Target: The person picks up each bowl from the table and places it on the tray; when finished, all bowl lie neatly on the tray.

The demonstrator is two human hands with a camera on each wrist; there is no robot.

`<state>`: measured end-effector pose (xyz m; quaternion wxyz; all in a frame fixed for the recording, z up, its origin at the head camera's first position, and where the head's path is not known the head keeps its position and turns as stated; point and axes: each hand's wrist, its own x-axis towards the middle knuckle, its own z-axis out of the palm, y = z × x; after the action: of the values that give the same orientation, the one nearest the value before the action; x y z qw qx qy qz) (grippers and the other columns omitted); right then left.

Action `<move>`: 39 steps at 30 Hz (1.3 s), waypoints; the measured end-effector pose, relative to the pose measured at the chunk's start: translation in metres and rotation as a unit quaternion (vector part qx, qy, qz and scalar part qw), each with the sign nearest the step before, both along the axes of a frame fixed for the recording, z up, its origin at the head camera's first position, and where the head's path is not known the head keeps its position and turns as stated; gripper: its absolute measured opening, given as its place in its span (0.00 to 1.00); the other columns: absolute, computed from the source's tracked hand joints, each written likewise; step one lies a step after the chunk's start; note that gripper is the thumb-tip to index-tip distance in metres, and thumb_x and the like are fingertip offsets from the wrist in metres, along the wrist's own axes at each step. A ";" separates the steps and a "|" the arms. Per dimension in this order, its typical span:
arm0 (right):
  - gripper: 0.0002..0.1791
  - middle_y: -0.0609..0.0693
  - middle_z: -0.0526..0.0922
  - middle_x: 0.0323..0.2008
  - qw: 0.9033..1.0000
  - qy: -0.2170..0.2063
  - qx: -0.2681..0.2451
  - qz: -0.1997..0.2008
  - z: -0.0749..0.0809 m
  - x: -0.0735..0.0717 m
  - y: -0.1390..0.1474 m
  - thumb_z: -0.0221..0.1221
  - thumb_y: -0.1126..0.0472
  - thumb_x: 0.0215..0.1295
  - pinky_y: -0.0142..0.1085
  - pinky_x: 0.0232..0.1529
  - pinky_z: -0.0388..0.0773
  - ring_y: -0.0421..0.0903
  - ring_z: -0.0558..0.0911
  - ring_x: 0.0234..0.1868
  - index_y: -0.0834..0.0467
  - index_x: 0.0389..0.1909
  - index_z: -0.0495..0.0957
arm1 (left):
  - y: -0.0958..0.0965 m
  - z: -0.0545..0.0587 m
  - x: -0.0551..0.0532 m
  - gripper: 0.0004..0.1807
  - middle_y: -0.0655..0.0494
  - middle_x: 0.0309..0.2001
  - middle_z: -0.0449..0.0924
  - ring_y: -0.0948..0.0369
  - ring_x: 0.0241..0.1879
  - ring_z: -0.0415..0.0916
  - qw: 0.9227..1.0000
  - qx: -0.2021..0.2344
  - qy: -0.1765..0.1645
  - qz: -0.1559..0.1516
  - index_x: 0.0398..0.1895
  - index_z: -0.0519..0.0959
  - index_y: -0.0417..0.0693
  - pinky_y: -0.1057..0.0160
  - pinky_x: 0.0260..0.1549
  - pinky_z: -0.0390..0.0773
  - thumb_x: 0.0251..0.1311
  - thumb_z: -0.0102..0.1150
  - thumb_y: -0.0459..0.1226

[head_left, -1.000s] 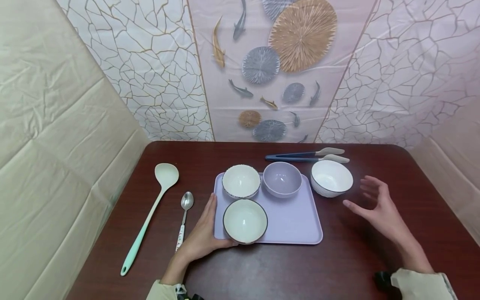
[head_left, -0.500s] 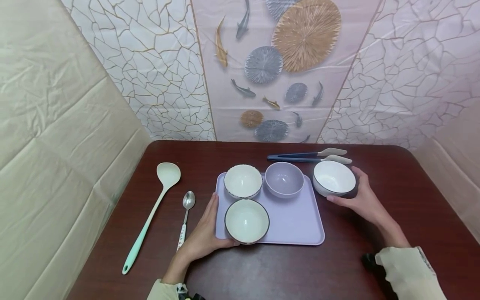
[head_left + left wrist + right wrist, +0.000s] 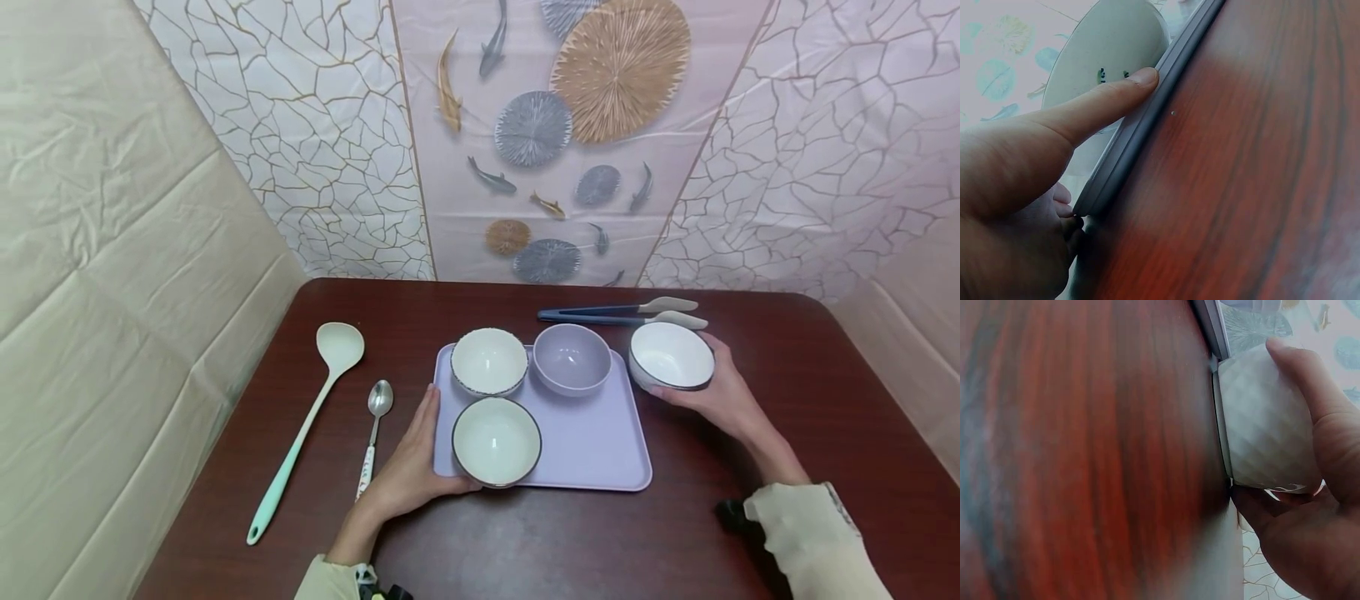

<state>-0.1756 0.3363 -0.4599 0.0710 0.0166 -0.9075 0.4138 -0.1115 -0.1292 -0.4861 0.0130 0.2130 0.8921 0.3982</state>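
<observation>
My right hand [image 3: 731,396] grips a white bowl [image 3: 670,354] just off the tray's right side. Its thumb lies on the near wall, fingers round the far side. In the right wrist view this bowl [image 3: 1266,419] shows a diamond-textured outside. My left hand [image 3: 412,467] spans the near left corner of a lilac tray [image 3: 592,454], fingers straight along the left side and thumb along the front edge. On the tray stand a dark-rimmed white bowl [image 3: 497,442] near that thumb, another white bowl [image 3: 489,362] behind it, and a lilac bowl [image 3: 572,360] at back right.
Left of the tray lie a small spoon [image 3: 375,437] and a long pale-green ladle [image 3: 307,425]. Blue tongs [image 3: 615,313] lie behind the tray, close to the gripped bowl. Cloth walls [image 3: 337,167] rise at the back and sides of the brown table [image 3: 555,542].
My right hand has moved left from beside the white bowl and taken hold of it. The left hand stays at the tray corner. The head view has shifted slightly.
</observation>
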 end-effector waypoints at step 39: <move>0.65 0.51 0.69 0.62 0.986 0.047 -0.061 0.149 0.031 0.078 -0.063 0.84 0.61 0.28 0.21 0.54 0.64 0.38 0.71 0.56 0.56 0.71 0.57 | 0.001 0.000 -0.001 0.75 0.39 0.77 0.34 0.51 0.75 0.36 1.000 0.013 0.002 -0.004 0.77 0.38 0.34 0.46 0.67 0.52 0.37 0.80 0.56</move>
<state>-0.0981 0.2736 -0.4284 0.0524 0.1667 -0.8634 0.4733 -0.1123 -0.1287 -0.4865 0.0101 0.2176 0.8860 0.4093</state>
